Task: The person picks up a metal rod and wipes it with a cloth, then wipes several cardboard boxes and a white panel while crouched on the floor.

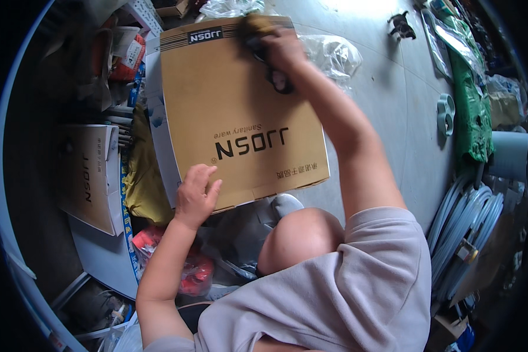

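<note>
A large brown cardboard carton (pixel 211 94) with printed writing lies before me, its side panels white. My right hand (pixel 286 48) is over the carton's far right part and grips a brush (pixel 257 33) with a dark handle. The brush is blurred, so its bristles show only as a brownish smear, and a printed picture is on the handle end. Against the carton's near left corner rests my left hand (pixel 198 193), fingers spread, holding nothing. Its palm lies along the edge of the top.
A second printed carton (pixel 92 176) stands at the left beside a yellow bag (pixel 145 171). Red items in clear plastic (pixel 196 273) lie by my left forearm. Right of me are coiled pale hoses (pixel 462 229) and a green plastic bag (pixel 468 105). A small dark animal (pixel 401 25) is on the floor.
</note>
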Demonstrator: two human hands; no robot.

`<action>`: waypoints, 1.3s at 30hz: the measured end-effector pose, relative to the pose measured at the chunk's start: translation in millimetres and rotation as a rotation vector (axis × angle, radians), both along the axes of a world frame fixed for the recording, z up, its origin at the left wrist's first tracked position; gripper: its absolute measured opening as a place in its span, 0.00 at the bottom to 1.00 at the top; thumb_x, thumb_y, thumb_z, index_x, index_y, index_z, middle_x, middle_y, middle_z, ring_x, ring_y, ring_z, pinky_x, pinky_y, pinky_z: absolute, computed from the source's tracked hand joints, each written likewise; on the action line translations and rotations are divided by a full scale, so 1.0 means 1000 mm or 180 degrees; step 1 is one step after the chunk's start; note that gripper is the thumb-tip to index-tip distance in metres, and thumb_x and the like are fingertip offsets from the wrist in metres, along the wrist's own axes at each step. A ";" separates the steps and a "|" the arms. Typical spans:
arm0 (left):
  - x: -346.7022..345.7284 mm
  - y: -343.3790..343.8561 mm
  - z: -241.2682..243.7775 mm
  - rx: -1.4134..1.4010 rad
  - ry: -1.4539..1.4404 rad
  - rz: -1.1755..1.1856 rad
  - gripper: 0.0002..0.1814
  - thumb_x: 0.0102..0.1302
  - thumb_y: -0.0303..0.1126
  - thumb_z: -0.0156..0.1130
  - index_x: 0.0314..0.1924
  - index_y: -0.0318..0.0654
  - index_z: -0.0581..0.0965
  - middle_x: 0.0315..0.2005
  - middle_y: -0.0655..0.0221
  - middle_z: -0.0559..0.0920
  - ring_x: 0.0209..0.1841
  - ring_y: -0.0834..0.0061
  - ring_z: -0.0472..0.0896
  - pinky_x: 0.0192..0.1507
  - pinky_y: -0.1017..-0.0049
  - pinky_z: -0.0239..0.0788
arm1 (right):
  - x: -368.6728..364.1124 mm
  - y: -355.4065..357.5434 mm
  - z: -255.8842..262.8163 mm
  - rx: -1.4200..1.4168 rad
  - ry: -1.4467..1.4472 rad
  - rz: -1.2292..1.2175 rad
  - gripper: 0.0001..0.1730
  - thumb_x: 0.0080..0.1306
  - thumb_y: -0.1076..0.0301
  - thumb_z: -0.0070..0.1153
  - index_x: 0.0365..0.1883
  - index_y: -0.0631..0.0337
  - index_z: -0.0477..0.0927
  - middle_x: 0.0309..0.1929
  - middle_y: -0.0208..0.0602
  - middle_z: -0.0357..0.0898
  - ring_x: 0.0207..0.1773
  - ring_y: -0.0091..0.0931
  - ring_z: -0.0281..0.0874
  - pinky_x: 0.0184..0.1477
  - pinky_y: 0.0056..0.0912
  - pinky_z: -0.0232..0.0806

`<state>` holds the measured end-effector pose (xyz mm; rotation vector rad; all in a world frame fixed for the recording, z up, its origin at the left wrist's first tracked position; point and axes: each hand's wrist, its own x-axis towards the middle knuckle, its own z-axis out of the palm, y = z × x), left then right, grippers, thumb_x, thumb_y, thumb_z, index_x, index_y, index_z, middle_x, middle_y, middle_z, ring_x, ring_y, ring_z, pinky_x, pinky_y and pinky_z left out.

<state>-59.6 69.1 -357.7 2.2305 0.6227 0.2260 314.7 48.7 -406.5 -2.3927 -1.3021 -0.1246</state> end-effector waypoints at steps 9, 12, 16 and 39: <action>-0.008 -0.017 0.003 0.0508 -0.0712 -0.0744 0.05 0.50 0.28 0.65 0.27 0.41 0.77 0.25 0.67 0.77 0.28 0.66 0.77 0.31 0.70 0.71 | -0.104 0.000 0.024 0.0935 -0.0149 0.2456 0.21 0.48 0.74 0.53 0.43 0.47 0.77 0.42 0.34 0.74 0.47 0.34 0.70 0.42 0.41 0.63; -0.013 -0.022 -0.004 0.0331 -0.0469 -0.0700 0.04 0.50 0.29 0.65 0.26 0.42 0.78 0.23 0.69 0.76 0.25 0.67 0.77 0.27 0.70 0.70 | -0.192 0.021 0.017 0.0960 0.0212 0.3956 0.15 0.54 0.62 0.50 0.42 0.47 0.77 0.42 0.30 0.73 0.46 0.32 0.69 0.44 0.43 0.61; -0.016 -0.019 -0.016 0.0508 -0.0558 -0.0526 0.03 0.50 0.29 0.64 0.24 0.43 0.77 0.22 0.69 0.76 0.25 0.66 0.77 0.26 0.72 0.70 | -0.137 0.122 0.011 0.0738 0.0183 0.2885 0.12 0.52 0.68 0.49 0.35 0.51 0.80 0.41 0.31 0.75 0.44 0.36 0.72 0.44 0.42 0.66; -0.016 -0.001 -0.017 0.1120 -0.0578 -0.0770 0.04 0.48 0.26 0.62 0.24 0.43 0.75 0.23 0.68 0.75 0.25 0.67 0.77 0.27 0.71 0.70 | -0.045 -0.155 -0.020 0.2407 0.5790 -0.1648 0.21 0.54 0.67 0.44 0.47 0.62 0.70 0.38 0.39 0.75 0.39 0.29 0.76 0.44 0.31 0.70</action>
